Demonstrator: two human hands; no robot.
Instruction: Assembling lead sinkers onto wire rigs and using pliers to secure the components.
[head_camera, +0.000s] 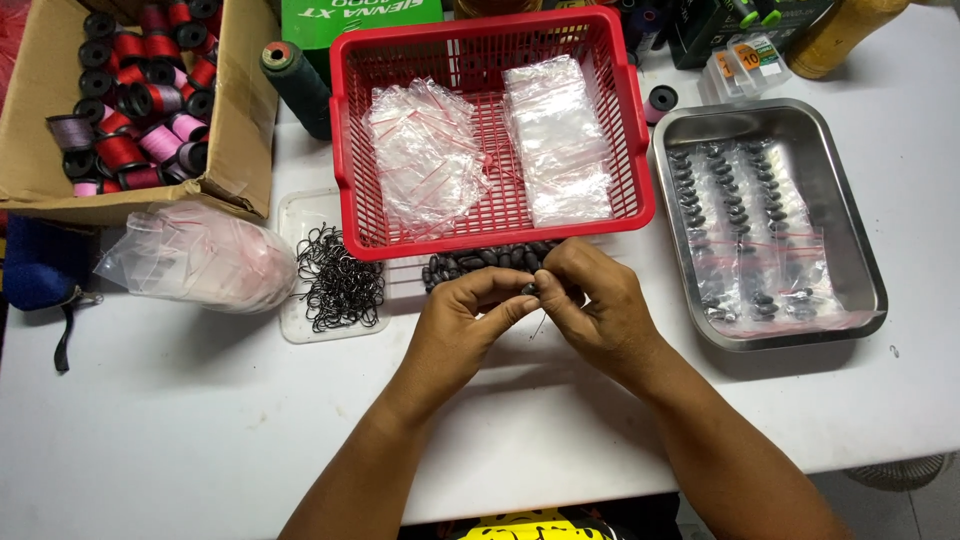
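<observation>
My left hand (462, 322) and my right hand (592, 303) meet over the white table (200, 420), fingertips pinched together on a small dark oval weight (528, 289). Just beyond the fingers lies a heap of the same dark oval weights (480, 262) in a clear tray. To its left, a pile of black hooks (340, 280) fills a clear plastic lid. A red plastic basket (350, 150) behind holds two piles of small clear zip bags (425, 150).
A steel tray (860, 250) at the right holds filled bags of weights. A cardboard box (240, 130) of thread spools sits at the back left, with a dark green spool (297, 85) beside it and a bag of pink-tinted packets (200, 255) in front.
</observation>
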